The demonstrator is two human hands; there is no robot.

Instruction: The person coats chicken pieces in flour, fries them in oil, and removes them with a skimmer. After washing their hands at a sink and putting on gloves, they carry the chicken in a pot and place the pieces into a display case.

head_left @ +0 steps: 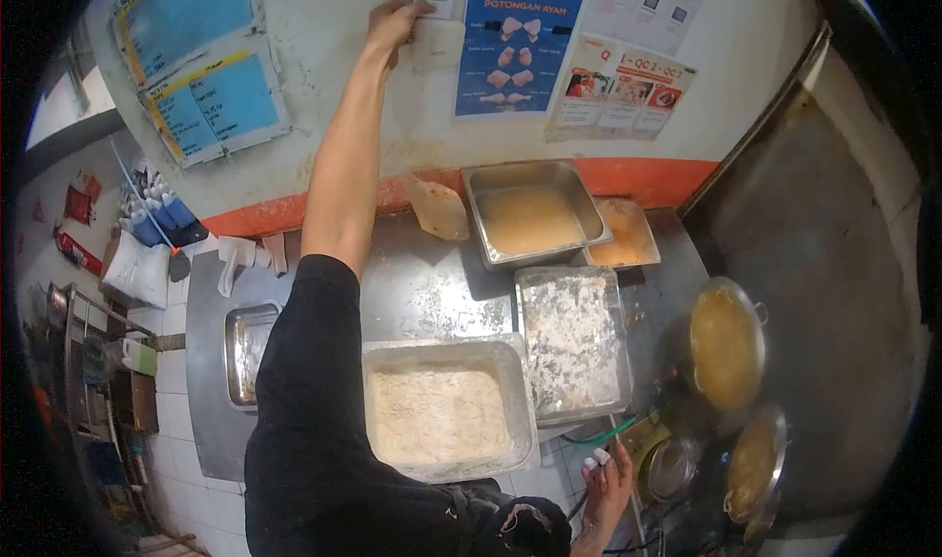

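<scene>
My left hand (395,25) is raised to the wall, its fingers curled at the left edge of a small white digital timer (435,4). Down at the lower right, my right hand (605,483) has whitish, powdery fingertips, with its fingers partly bent and apart and nothing visible in them. Left of that hand is a deep tray of pale flour (442,415). Above it lies a flour-dusted metal tray (574,341). Behind these stands a steel pan of cloudy yellowish liquid (530,218).
Two round pans of yellowish contents (726,346) (754,464) stand at the right. A plastic container (623,233) sits beside the steel pan. A small steel tray (250,351) is at the table's left. Posters (515,47) hang on the wall.
</scene>
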